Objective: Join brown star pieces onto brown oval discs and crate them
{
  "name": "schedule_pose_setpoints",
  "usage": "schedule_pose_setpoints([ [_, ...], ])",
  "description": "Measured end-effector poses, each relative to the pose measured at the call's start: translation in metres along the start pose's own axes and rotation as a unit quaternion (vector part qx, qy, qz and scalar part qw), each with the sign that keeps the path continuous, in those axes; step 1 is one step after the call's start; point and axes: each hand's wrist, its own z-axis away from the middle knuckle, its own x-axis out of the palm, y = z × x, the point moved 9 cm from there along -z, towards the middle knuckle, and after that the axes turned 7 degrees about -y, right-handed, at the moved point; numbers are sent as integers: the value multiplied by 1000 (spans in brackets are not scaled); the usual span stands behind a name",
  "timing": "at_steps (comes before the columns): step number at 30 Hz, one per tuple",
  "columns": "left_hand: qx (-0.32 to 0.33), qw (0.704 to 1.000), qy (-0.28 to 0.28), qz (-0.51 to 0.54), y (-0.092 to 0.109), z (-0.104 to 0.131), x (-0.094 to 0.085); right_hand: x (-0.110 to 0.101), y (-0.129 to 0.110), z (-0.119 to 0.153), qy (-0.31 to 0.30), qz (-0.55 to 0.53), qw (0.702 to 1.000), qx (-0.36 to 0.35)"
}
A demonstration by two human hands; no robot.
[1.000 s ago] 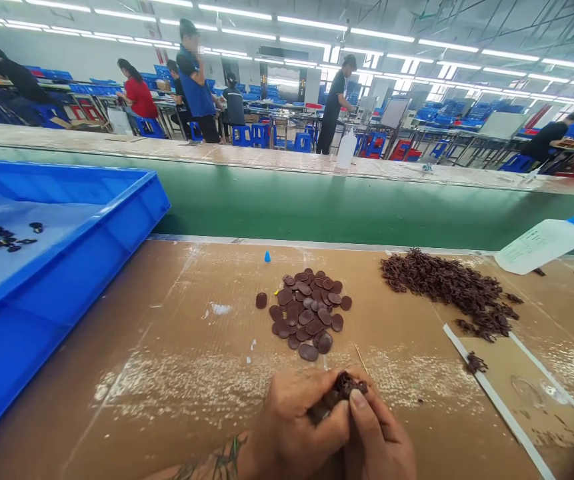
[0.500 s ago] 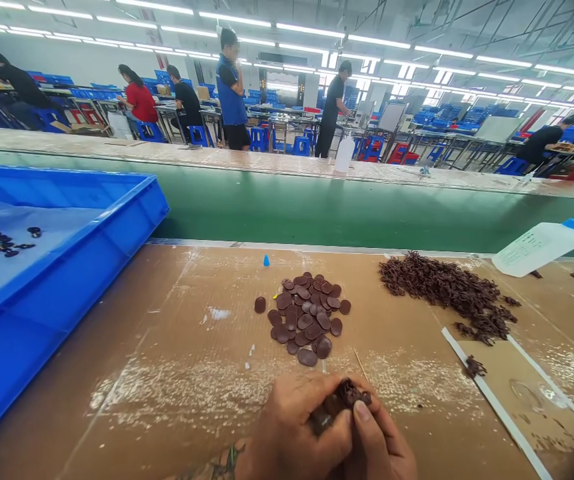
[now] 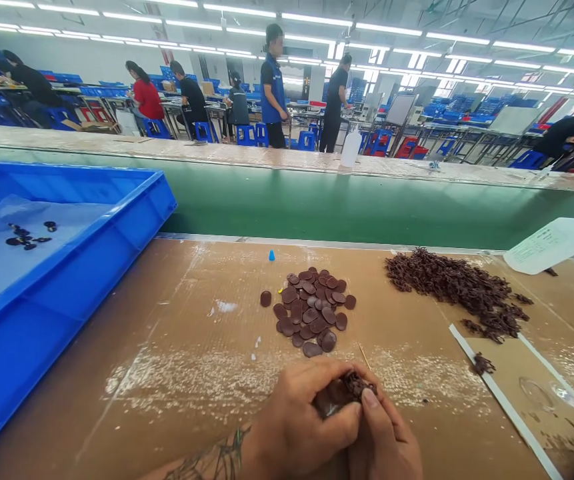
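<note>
Close to the front edge of my view, my left hand [image 3: 299,417] and my right hand [image 3: 391,430] meet around a small dark brown, branching piece [image 3: 357,385]. Fingertips and thumbs of both hands pinch it, and fingers partly cover it. Just beyond the hands lies a loose heap of flat brown oval discs [image 3: 311,310], one disc apart at its left. A thin wooden stick [image 3: 365,357] rests on the cardboard beyond my right hand. Farther right spreads a heap of tangled dark brown branching pieces [image 3: 459,293], with a single one [image 3: 483,364] lying nearer me on a white strip.
On the left stands a blue tray [image 3: 131,217] with several small dark parts on a plastic sheet. A tilted white bottle [image 3: 551,245] with a blue top lies at right. A blue cap [image 3: 271,255] stands near a green belt [image 3: 287,207]. Several people work beyond.
My view has shifted a little, so the table things sit slightly differently in it. Both hands still pinch the branching piece. A standing person in a blue vest has lowered an arm and moved right.
</note>
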Motion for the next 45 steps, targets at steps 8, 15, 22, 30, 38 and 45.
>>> schedule_pose_setpoints([
  [8,-22,997,-68,1,-11,0,8,-23,8,-10,-10,-11,999,38],
  [15,-13,997,-74,-29,-10,0,10,-21,7,-12,-14,-9,1000,23],
  [22,-16,996,-82,-40,-13,1,13,-22,2,-10,-14,8,1000,2],
  [30,-24,995,-60,-77,-13,3,11,-22,7,-13,-32,-6,999,19],
  [38,-16,1000,-13,-19,-6,2,3,-10,-4,-2,4,2,1000,-22],
  [45,-20,999,-4,-27,-10,3,1,-19,-3,-10,-16,31,999,2],
])
